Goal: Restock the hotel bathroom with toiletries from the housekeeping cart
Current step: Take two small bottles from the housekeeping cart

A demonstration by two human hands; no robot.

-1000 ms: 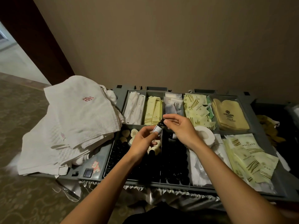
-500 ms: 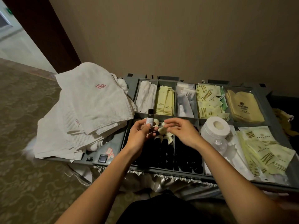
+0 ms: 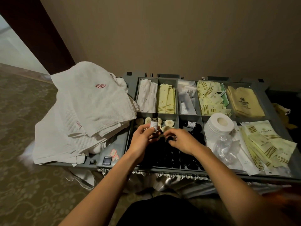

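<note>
Left grip (image 3: 141,139) holds small bottle (image 3: 154,122) over compartment (image 3: 156,168) of dark bottles (image 3: 164,154).

I count 1 small bottle (image 3: 154,123) upright in my left hand (image 3: 141,141), 1 lying bottle (image 3: 189,124) just beyond my right hand (image 3: 182,141), 1 paper roll (image 3: 218,124) right of it, at least 4 pale soaps (image 3: 169,123) beyond my left hand, and 5 back compartments (image 3: 177,95) farther off

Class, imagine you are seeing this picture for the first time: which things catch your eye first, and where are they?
The left hand holds a small labelled bottle upright over the middle of the cart tray, while the right hand dips among the dark bottles packed there. A heap of white towels covers its left end, and pale yellow packets fill the back compartments.
</note>
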